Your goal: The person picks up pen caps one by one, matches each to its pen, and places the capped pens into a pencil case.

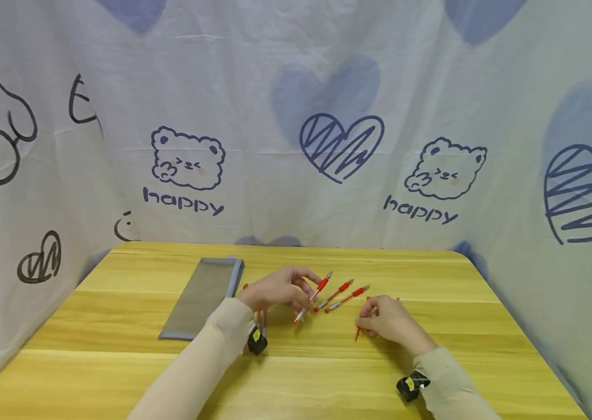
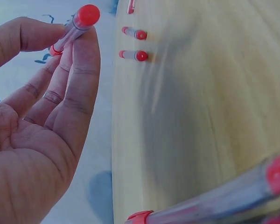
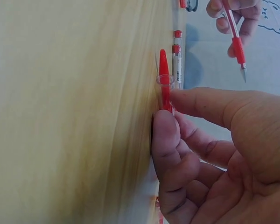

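Hands: two, left hand and right hand.
Sleeves: two, one per arm.
Wrist cameras: two, one per wrist.
Pens: one held pen, in the left hand; two loose pens, side by side between the hands; further pens by the left sleeve, partly hidden, number uncertain.
Caps: one cap, in the right hand. Red parts behind that hand, mostly hidden, number uncertain.
Pouch: one.
Table: one.
Printed bears: two.
Word "happy": two whole, one cut off at the right edge.
Hatched hearts: three, one cut off.
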`<state>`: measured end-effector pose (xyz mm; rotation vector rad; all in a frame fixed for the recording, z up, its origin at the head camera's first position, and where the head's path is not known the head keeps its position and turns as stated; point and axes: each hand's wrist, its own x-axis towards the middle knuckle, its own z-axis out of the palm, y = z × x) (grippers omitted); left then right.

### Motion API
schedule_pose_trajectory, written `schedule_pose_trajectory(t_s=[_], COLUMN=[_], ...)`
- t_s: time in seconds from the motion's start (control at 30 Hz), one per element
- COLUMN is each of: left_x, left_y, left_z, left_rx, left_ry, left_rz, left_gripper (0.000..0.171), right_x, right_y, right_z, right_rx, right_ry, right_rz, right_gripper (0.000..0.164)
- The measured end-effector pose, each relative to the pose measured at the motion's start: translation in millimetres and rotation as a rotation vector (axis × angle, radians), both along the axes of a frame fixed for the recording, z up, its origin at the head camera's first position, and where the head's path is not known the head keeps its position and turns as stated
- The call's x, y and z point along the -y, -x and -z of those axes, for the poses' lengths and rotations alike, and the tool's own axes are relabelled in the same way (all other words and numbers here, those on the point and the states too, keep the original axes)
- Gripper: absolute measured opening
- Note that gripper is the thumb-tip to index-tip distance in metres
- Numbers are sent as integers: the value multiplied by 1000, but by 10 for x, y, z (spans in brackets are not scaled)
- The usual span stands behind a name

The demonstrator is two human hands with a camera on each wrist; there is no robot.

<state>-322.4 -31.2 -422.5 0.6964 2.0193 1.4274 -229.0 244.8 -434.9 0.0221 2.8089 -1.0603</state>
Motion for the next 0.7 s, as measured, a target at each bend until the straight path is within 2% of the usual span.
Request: schedule_pose_trajectory(t_s=[0.37,0.7], left_x=[79,223], left_y=[-214,-345], left_z=[-110,-114], left_rx=[-29,-49], left_ry=[8,-3], left_rz=[20,18], left_gripper=[48,49], right_x=[27,50], right_y=[-7,-12], right_z=[-3,-24], right_rx=[-12,-5], right_ry=[-35,-46], right_rz=[3,6], right_gripper=[16,19])
